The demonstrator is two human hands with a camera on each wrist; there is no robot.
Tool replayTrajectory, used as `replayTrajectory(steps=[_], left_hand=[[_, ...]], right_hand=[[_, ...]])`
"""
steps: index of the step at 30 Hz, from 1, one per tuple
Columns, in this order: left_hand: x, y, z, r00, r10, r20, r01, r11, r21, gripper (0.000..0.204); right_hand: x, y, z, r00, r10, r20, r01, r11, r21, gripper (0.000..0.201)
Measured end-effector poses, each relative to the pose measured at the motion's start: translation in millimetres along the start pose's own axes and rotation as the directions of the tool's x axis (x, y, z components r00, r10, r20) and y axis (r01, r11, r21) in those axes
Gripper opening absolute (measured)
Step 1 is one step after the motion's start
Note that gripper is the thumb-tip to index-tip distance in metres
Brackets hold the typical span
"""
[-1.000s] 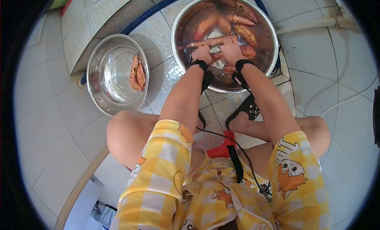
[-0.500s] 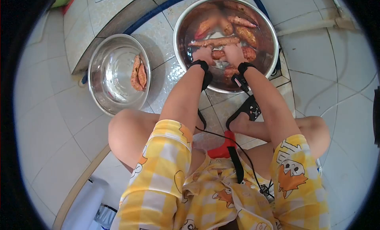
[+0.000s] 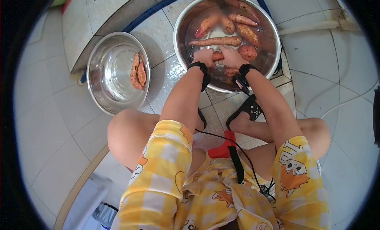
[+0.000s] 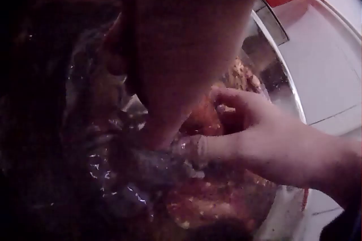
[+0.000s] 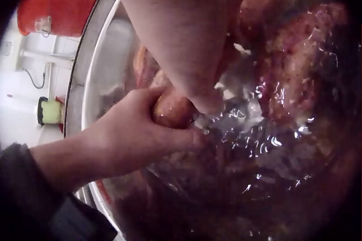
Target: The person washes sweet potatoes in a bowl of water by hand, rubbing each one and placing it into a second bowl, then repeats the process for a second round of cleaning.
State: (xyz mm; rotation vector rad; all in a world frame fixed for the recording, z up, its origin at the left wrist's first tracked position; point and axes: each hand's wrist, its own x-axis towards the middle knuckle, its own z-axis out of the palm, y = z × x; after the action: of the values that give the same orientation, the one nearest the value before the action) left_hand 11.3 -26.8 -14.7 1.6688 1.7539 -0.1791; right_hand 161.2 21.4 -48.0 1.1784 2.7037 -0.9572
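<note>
Both hands are in the large steel basin point(image 3: 177, 46) of water, close together at its near side. A reddish sweet potato point(image 3: 218, 56) lies between them. My left hand point(image 3: 204, 57) grips one end, thumb and fingers curled round it in the right wrist view, where the sweet potato's rounded end point(image 5: 172, 111) shows. My right hand point(image 3: 233, 57) holds its other side, fingers bent round it in the left wrist view. Just beyond the hands lies a long, thin sweet potato point(image 3: 217, 41). A round one point(image 3: 247, 52) sits right of my right hand.
Several more sweet potatoes point(image 3: 247, 34) lie in the water toward the basin's far side. A smaller steel basin point(image 3: 95, 71) on the left holds two sweet potatoes point(image 3: 137, 71). A dark blue hose point(image 3: 152, 11) runs behind the basins over the tiled floor.
My right hand has drawn back toward me from the long sweet potato, which now shows whole. The sweet potato between my hands shows more plainly. My left hand has shifted only slightly.
</note>
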Motion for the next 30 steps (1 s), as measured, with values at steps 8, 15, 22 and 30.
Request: replayTrajectory(steps=[8,15,22,30], left_hand=[[22.0,-2.9,16.7,0.996,0.003,-0.091,-0.005,1.0,-0.02,0.049],[27.3,-10.7,27.2,0.822,0.291,-0.489,-0.193,0.951,0.241,0.043],[17.5,-1.5,-0.6,0.99,0.105,-0.094,-0.106,0.994,0.002,0.034],[34.6,-21.5,29.7,0.997,0.04,0.071,-0.024,0.977,-0.212,0.046]], right_hand=[[5.1,-4.5,6.4,0.999,-0.006,-0.054,-0.011,0.955,-0.297,0.043],[20.9,4.9,-18.9,0.954,0.055,0.295,-0.12,0.97,0.209,0.041],[11.6,-18.2,-40.0,0.975,0.107,0.193,-0.072,0.981,-0.181,0.029],[9.2,-20.9,-23.5,0.981,-0.048,0.187,0.113,0.93,-0.351,0.021]])
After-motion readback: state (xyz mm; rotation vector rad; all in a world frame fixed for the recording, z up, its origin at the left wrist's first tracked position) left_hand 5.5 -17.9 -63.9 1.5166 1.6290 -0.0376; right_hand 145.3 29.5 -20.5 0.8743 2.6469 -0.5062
